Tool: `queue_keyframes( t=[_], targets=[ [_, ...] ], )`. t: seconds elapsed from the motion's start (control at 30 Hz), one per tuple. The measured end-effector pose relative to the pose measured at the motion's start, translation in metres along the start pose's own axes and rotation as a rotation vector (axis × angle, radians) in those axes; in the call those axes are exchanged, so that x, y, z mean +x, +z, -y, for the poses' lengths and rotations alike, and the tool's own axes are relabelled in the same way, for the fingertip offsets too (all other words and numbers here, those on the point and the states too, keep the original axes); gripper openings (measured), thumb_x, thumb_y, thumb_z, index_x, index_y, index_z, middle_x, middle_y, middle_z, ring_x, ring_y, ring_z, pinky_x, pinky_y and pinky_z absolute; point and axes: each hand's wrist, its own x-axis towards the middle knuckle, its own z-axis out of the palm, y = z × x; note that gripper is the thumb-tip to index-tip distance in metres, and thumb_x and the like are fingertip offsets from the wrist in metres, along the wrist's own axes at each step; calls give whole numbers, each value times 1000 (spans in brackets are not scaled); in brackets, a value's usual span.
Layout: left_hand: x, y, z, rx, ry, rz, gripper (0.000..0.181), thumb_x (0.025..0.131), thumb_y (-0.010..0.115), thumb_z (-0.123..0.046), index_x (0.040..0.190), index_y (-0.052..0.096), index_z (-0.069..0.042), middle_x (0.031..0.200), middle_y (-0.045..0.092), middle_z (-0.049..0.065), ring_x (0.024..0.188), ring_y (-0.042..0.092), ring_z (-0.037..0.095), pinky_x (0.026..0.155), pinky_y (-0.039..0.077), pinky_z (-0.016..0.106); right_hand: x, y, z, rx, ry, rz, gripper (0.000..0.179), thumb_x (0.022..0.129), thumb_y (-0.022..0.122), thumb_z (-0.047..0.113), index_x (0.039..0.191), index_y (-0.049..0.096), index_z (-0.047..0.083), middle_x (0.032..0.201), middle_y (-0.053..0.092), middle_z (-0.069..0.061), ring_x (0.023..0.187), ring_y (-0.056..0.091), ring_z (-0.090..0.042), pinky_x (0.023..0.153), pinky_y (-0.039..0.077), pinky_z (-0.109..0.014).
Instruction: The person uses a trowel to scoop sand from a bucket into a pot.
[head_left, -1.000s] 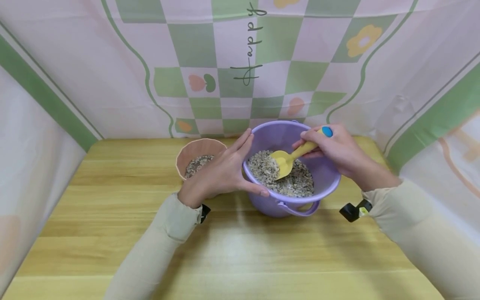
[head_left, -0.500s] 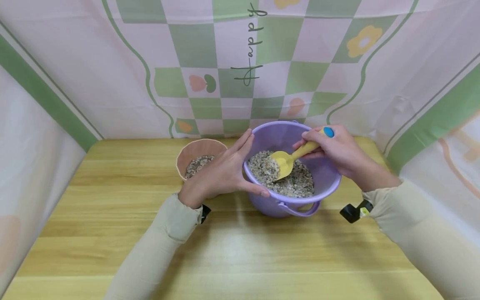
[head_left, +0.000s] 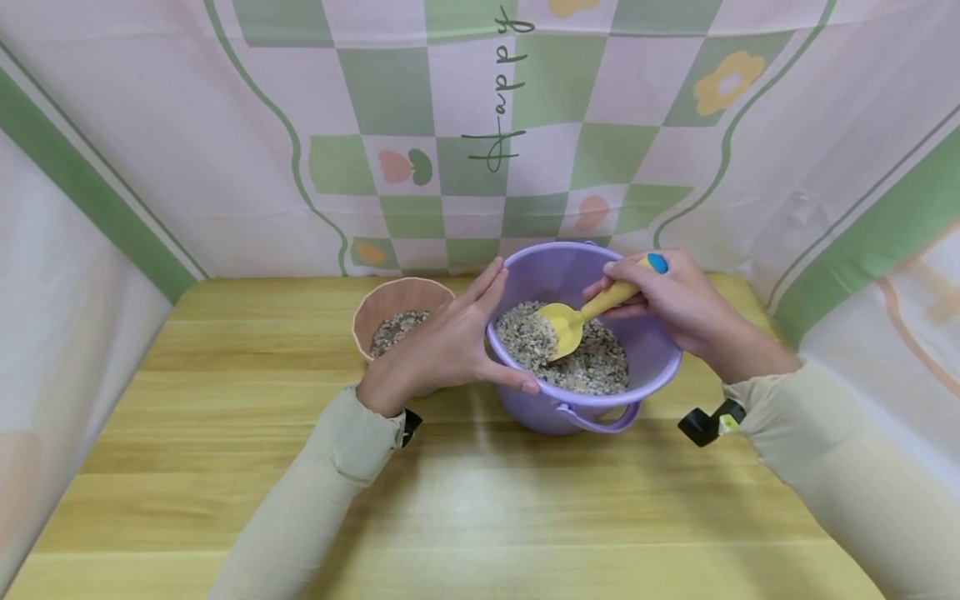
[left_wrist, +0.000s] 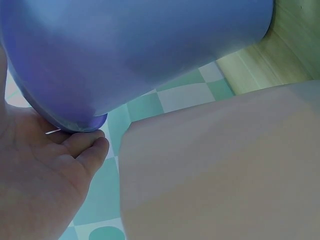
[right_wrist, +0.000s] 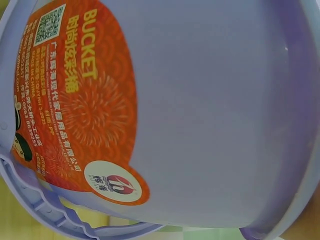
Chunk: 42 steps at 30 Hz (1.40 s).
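A lilac bucket (head_left: 658, 364) partly filled with pale gravel (head_left: 600, 362) tilts slightly towards the person. My left hand (head_left: 450, 337) lies against its left side, fingers spread straight along the rim and thumb at the near edge. The left wrist view shows these fingertips (left_wrist: 95, 150) right at the bucket's lip. My right hand (head_left: 675, 292) grips the handle of a yellow toy scoop (head_left: 566, 329), whose bowl sits down in the gravel, with grains heaped at its left side. In the right wrist view the bucket wall (right_wrist: 210, 110) hides that hand's fingers.
A salmon-coloured pot (head_left: 401, 296) with some gravel inside stands left of the bucket, partly behind my left hand. Both containers are near the back of the wooden table (head_left: 450, 500). Printed cloth (head_left: 465, 92) hangs behind and at both sides. The bucket's handle (head_left: 600, 423) hangs at the front.
The scoop's bowl has shifted very slightly left in the gravel. Both hands, the bucket and the pot look the same as before.
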Motion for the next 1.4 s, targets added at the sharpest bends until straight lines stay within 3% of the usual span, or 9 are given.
queue_keyframes(
  t=[0.47, 0.83, 1.4],
  targets=[
    [1, 0, 1, -19, 0, -3, 143, 58, 74, -82, 160, 4, -11, 165, -12, -8, 145, 29, 29, 110, 39, 38, 2, -2, -1, 63, -4, 28, 21, 101, 57, 8, 91, 74, -2, 90, 74, -19, 84, 74, -29, 75, 58, -37],
    [0, -1, 0, -10, -2, 0, 142, 59, 72, -83, 160, 4, -11, 165, -12, -8, 146, 28, 29, 110, 39, 40, 0, -3, 0, 112, -8, 59, 22, 101, 54, 4, 87, 69, -6, 91, 74, -21, 87, 74, -31, 75, 58, -38],
    [0, 0, 1, -2, 4, -1, 142, 59, 71, -84, 160, 4, -10, 164, -13, -7, 145, 29, 31, 110, 39, 41, 2, -3, 0, 163, 49, 48, 25, 102, 53, 6, 86, 69, -5, 90, 73, -24, 88, 73, -34, 76, 58, -40]
  ],
)
